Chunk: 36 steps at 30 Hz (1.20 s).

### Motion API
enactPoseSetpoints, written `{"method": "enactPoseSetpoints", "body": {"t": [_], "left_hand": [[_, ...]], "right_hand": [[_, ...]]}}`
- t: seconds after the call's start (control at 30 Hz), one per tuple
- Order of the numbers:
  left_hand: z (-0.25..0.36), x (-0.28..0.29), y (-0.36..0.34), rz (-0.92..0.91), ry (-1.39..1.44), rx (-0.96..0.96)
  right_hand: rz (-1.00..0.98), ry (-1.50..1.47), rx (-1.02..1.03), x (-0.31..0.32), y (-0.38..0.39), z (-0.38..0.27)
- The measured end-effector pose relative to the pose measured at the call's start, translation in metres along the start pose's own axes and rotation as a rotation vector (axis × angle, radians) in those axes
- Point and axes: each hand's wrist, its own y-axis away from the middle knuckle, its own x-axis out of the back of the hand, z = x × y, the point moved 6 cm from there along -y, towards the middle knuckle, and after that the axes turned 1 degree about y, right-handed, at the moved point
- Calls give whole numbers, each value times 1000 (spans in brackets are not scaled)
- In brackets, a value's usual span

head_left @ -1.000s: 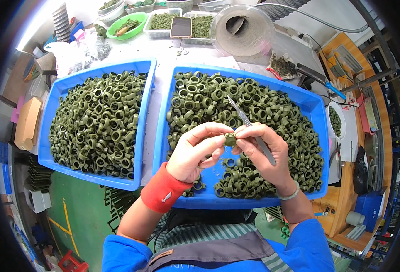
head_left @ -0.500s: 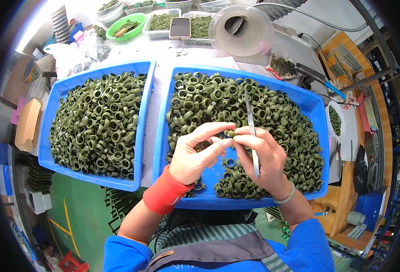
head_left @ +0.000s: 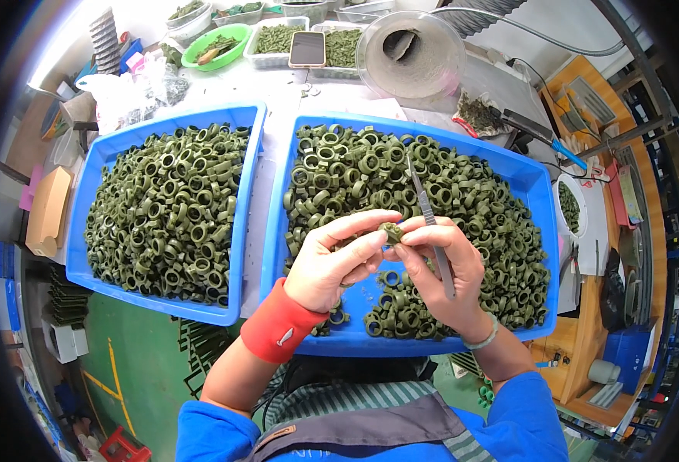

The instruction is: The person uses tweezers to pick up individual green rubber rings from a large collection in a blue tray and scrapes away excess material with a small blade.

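Observation:
My left hand [head_left: 332,266] pinches a small olive-green part [head_left: 391,231] between thumb and index finger above the right blue tray [head_left: 544,223]. My right hand [head_left: 451,281] also grips that part with its fingertips, while holding a grey metal craft knife [head_left: 422,196] upright among its fingers, blade pointing away from me. That tray is heaped with olive-green ring fittings [head_left: 362,162], with some blue bottom showing below my hands. A second blue tray [head_left: 235,231] on the left is piled high with similar fittings [head_left: 162,208].
Behind the trays are a green bowl [head_left: 216,60], clear tubs of small parts [head_left: 278,38], a phone [head_left: 307,48], a large clear container [head_left: 439,69] and white bags [head_left: 120,100]. A blue-handled tool [head_left: 567,152] and white oval dish [head_left: 570,204] lie at the right.
The knife swung from tilted leftward to more upright, then slightly back. The part between my fingertips has turned a little. Both hands stay in about the same place.

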Motion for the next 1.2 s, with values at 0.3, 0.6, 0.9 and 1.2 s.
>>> {"method": "enactPoseSetpoints", "body": {"t": [0.3, 0.6, 0.9, 1.2], "left_hand": [[13, -4, 1, -87, -251, -255], [9, -8, 1, -146, -429, -341], [3, -10, 0, -212, -472, -229], [3, -10, 0, -293, -406, -219]], "right_hand": [[-68, -368, -424, 8, -2, 13], [-223, -438, -583, 17, -2, 26], [-326, -550, -644, 21, -2, 32], [-431, -637, -642, 19, -1, 23]]}}
